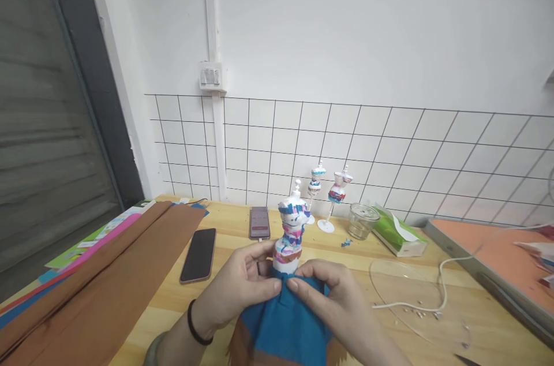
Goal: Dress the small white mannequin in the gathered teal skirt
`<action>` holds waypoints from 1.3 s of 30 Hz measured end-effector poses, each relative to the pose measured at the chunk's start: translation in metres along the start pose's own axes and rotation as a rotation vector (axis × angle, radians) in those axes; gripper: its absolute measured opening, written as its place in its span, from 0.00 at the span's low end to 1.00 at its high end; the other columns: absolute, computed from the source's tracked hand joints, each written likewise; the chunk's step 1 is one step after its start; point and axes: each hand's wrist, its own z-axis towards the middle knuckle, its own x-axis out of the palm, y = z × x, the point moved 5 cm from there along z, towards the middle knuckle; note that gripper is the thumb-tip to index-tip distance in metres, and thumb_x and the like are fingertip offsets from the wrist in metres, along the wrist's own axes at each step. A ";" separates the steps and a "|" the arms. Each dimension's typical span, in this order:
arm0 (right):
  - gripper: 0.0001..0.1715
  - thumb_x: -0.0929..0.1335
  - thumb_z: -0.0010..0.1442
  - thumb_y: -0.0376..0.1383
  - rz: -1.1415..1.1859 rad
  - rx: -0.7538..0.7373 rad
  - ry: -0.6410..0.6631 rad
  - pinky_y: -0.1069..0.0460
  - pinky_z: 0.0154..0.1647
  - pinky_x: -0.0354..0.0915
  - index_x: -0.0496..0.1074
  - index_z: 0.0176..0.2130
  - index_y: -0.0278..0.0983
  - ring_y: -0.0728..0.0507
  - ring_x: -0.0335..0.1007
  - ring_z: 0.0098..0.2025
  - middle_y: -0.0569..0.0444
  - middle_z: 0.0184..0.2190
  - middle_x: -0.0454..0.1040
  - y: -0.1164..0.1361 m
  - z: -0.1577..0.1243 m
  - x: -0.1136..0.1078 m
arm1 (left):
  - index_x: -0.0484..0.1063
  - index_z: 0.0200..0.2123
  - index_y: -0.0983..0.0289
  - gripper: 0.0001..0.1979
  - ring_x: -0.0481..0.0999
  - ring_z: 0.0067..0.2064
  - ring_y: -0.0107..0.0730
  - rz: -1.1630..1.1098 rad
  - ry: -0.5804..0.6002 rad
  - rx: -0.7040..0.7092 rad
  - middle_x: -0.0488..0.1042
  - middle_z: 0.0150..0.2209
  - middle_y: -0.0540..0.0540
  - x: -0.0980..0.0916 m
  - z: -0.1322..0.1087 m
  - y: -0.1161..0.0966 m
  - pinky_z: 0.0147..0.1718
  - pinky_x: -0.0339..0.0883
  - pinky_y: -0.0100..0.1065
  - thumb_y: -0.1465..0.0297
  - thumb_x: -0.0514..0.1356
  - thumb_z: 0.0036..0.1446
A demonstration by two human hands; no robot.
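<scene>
Pinching the waist of a blue skirt (289, 320) between nearly closed thumb and fingers of the left hand (242, 273), and likewise, from the other side, with the right hand (333, 294). Fitted at the waist on a small dress form (293, 227), upright between the hands in front of the body. Cannot tell whether standing on the table (234, 219) or held up. White at the neck knob and hips, wrapped across bust and middle in torn-looking strips of blue, pink, purple and rust. Flared and creased in the blue below, with a fringed brown layer (240, 340) showing underneath at both sides.

Beyond, standing on thin stems with round bases: two similarly patched dress forms (337, 188). Beside them, a clear glass jar (360, 224), see-through, with contents too faint to make out. Next to that, a green tissue pack (400, 233) with a white tissue poking out. Farther right, a grey-rimmed tray (489, 285), lined in orange and holding crumpled white and reddish pieces (541, 262).
</scene>
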 end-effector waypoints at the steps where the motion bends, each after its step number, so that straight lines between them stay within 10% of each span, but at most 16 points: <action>1: 0.11 0.68 0.53 0.41 0.006 0.001 -0.005 0.54 0.29 0.66 0.75 0.27 0.38 0.47 0.70 0.27 0.56 0.23 0.76 0.000 0.000 0.000 | 0.67 0.52 0.64 0.26 0.71 0.47 0.42 -0.002 0.003 0.002 0.73 0.46 0.61 0.000 0.000 0.001 0.44 0.64 0.37 0.73 0.65 0.47; 39: 0.16 0.67 0.51 0.43 0.010 0.097 -0.068 0.56 0.23 0.59 0.67 0.20 0.35 0.49 0.63 0.23 0.58 0.18 0.68 -0.015 0.002 0.007 | 0.71 0.46 0.65 0.17 0.71 0.47 0.41 0.153 -0.078 -0.042 0.75 0.44 0.58 0.007 0.001 -0.002 0.46 0.63 0.36 0.69 0.62 0.51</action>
